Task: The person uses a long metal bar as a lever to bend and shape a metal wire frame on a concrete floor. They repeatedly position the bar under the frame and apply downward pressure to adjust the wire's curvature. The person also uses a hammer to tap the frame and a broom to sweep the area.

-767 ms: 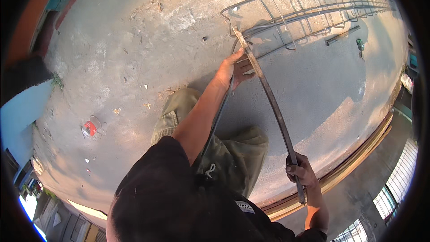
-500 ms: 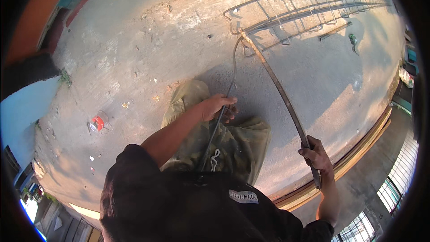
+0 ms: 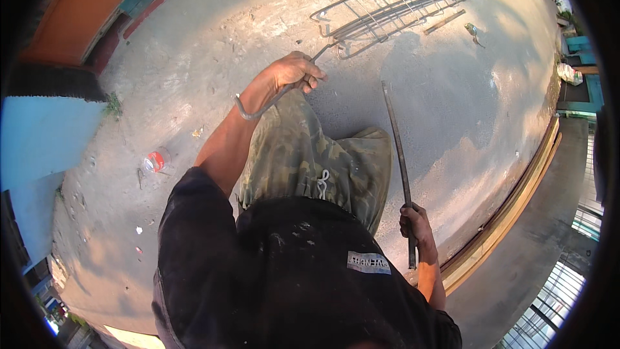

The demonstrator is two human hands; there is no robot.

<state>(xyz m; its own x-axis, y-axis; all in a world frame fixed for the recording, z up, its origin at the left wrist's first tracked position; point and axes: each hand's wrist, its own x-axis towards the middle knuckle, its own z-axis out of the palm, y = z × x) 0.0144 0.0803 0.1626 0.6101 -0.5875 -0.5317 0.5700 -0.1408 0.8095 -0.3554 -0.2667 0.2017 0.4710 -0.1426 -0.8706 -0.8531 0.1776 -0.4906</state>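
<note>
On dusty concrete yard (image 3: 194, 77), standing over work. Left hand (image 3: 290, 72) closed round bent steel rod with hooked end (image 3: 258, 105), raised before camouflage trousers (image 3: 303, 155). Right hand (image 3: 416, 226) gripping lower end of long straight bar (image 3: 395, 148), tip pointing toward rebar cage (image 3: 413, 6) lying ahead. Probably mid-bending step, hook already formed; rod's far end unclear against cage. Next move calls for steady two-handed alignment.
</note>
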